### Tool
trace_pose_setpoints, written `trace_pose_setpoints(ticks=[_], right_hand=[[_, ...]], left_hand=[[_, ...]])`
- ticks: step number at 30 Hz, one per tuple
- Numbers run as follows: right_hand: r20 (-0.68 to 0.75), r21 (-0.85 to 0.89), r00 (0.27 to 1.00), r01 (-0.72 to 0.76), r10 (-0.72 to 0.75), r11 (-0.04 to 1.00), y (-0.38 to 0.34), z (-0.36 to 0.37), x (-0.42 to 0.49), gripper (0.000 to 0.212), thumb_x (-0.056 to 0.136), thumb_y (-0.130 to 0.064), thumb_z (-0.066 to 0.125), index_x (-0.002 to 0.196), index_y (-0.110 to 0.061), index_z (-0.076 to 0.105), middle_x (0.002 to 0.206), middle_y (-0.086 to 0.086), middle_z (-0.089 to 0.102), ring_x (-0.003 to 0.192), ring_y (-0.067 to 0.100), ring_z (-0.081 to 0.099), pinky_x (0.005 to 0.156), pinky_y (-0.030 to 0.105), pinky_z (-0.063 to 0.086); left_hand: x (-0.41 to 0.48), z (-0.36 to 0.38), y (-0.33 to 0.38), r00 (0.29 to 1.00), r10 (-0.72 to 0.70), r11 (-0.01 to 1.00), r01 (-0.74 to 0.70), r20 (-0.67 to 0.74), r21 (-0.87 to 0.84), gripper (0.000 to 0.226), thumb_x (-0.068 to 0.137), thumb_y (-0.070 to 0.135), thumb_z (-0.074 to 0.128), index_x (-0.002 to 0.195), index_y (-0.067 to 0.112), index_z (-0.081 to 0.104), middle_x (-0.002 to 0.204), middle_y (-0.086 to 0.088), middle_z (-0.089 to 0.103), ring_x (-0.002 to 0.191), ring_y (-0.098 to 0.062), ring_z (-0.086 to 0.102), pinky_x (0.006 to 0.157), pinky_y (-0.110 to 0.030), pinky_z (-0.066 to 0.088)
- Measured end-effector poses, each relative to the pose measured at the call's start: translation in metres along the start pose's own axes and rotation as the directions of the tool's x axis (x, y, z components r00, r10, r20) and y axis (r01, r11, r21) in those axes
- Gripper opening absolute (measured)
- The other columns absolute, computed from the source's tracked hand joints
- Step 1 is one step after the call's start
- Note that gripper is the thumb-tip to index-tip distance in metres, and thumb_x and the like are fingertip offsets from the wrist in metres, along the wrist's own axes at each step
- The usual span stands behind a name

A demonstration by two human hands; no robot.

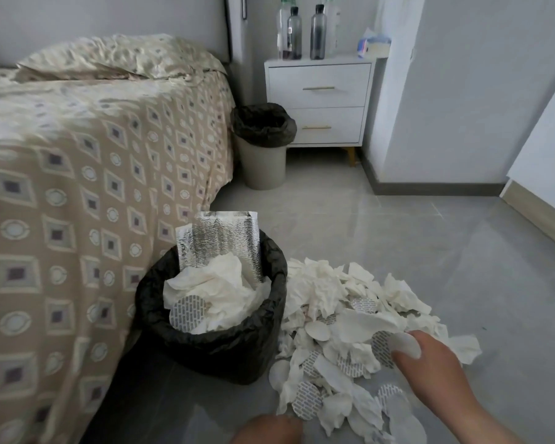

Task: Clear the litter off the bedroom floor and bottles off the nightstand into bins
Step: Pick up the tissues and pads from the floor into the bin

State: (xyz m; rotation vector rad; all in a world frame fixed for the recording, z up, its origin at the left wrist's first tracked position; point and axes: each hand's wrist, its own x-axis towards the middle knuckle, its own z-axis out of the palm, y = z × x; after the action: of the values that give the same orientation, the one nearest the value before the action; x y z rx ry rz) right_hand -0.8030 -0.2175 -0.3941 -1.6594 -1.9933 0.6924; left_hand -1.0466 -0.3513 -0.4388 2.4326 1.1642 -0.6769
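On the left we see the bed [77,155] under a patterned spread. Just beside it stands a black-lined bin [212,322], stuffed with crumpled tissue and a foil pouch [225,245] jutting upright. At the bottom edge our left hand [266,429] barely shows; we cannot tell how its fingers lie. To the bin's right the litter pile [343,315] of tissues and round foil seals covers the floor; our right hand [430,357] pinches a white disc [406,344] there. Farther back, bottles [305,30] stand on the nightstand [318,100], a second bin [263,145] touching it.
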Motion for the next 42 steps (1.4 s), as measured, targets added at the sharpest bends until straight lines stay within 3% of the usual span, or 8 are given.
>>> trace_pose_setpoints(ticks=[2, 4, 10, 18, 29, 32, 35, 42], right_hand=[[-0.003, -0.002, 1.000, -0.002, 0.002, 1.000, -0.001, 0.000, 0.002, 0.015, 0.080, -0.021, 0.059, 0.065, -0.020, 0.055, 0.064, -0.003, 0.059, 0.062, 0.004, 0.053, 0.051, 0.026, 0.036], [-0.007, 0.003, 1.000, 0.000, 0.000, 1.000, -0.003, 0.000, 0.004, 0.016, 0.080, -0.021, 0.059, 0.065, -0.019, 0.055, 0.064, -0.003, 0.058, 0.061, 0.005, 0.052, 0.050, 0.027, 0.035], [0.029, 0.034, 1.000, 0.009, -0.010, 0.999, -0.013, -0.003, -0.003, 0.020, 0.073, -0.014, 0.069, 0.068, -0.025, 0.054, 0.065, -0.009, 0.055, 0.065, 0.018, 0.049, 0.057, 0.033, 0.033], [0.060, 0.018, 0.997, 0.046, -0.047, 0.999, -0.017, -0.004, -0.009, 0.022, 0.080, -0.017, 0.061, 0.061, -0.022, 0.051, 0.063, -0.005, 0.056, 0.062, 0.008, 0.051, 0.052, 0.025, 0.032], [0.109, -0.015, 0.992, 0.068, -0.066, 0.998, -0.024, -0.008, -0.017, 0.014, 0.082, -0.022, 0.067, 0.070, -0.023, 0.060, 0.070, -0.006, 0.061, 0.069, 0.009, 0.054, 0.058, 0.023, 0.035], [0.081, 0.020, 0.989, 0.122, -0.124, 0.992, -0.037, -0.018, -0.023, 0.012, 0.079, -0.025, 0.071, 0.070, -0.024, 0.064, 0.067, -0.003, 0.064, 0.066, 0.006, 0.057, 0.060, 0.029, 0.044], [0.074, 0.048, 0.972, 0.218, -0.221, 0.975, -0.073, -0.029, -0.025, 0.014, 0.077, -0.027, 0.072, 0.069, -0.031, 0.061, 0.069, -0.016, 0.065, 0.066, 0.000, 0.059, 0.054, 0.023, 0.043], [0.012, 0.114, 0.921, 0.384, -0.388, 0.916, -0.188, -0.034, -0.003, 0.015, 0.077, -0.029, 0.073, 0.071, -0.025, 0.060, 0.066, -0.009, 0.063, 0.070, 0.000, 0.059, 0.051, 0.012, 0.042]], left_hand=[[0.002, -0.009, 0.004, 0.893, -0.413, 0.877, 0.336, -0.182, -0.342, 0.033, 0.096, 0.011, 0.037, 0.126, 0.007, 0.051, 0.136, -0.016, 0.047, 0.128, -0.025, 0.044, 0.109, -0.031, 0.032], [-0.011, -0.035, 0.010, 0.714, -0.605, 0.696, 0.258, -0.352, -0.671, 0.028, 0.087, 0.015, 0.042, 0.110, 0.018, 0.058, 0.119, -0.005, 0.056, 0.114, -0.018, 0.053, 0.101, -0.026, 0.039], [-0.070, -0.109, -0.005, 0.282, -0.804, 0.540, -0.021, -0.523, -0.841, 0.031, 0.085, 0.007, 0.048, 0.088, 0.036, 0.058, 0.080, 0.023, 0.062, 0.081, 0.017, 0.057, 0.065, 0.001, 0.040], [-0.142, -0.103, -0.054, -0.047, -0.950, 0.311, -0.017, -0.309, -0.950, 0.022, 0.088, 0.009, 0.059, 0.103, 0.022, 0.068, 0.078, 0.007, 0.070, 0.065, -0.013, 0.069, 0.068, -0.039, 0.059], [-0.162, -0.068, -0.078, -0.043, -0.952, 0.263, 0.393, -0.303, -0.881, 0.041, 0.086, 0.035, 0.063, 0.118, 0.010, 0.063, 0.115, -0.012, 0.062, 0.108, -0.031, 0.057, 0.092, -0.039, 0.045], [-0.171, -0.062, -0.080, 0.104, -0.976, 0.217, 0.513, -0.191, -0.831, 0.040, 0.089, 0.045, 0.051, 0.112, 0.013, 0.059, 0.118, -0.013, 0.059, 0.113, -0.033, 0.053, 0.093, -0.040, 0.044], [-0.170, -0.046, -0.080, 0.286, -0.955, 0.241, 0.590, -0.079, -0.771, 0.058, 0.094, 0.050, 0.040, 0.138, 0.011, 0.041, 0.149, -0.016, 0.035, 0.140, -0.035, 0.024, 0.114, -0.041, 0.024], [-0.175, -0.057, -0.088, 0.295, -0.950, 0.241, 0.486, -0.102, -0.840, 0.060, 0.094, 0.052, 0.036, 0.144, 0.018, 0.036, 0.148, -0.016, 0.036, 0.139, -0.034, 0.028, 0.113, -0.043, 0.025]])
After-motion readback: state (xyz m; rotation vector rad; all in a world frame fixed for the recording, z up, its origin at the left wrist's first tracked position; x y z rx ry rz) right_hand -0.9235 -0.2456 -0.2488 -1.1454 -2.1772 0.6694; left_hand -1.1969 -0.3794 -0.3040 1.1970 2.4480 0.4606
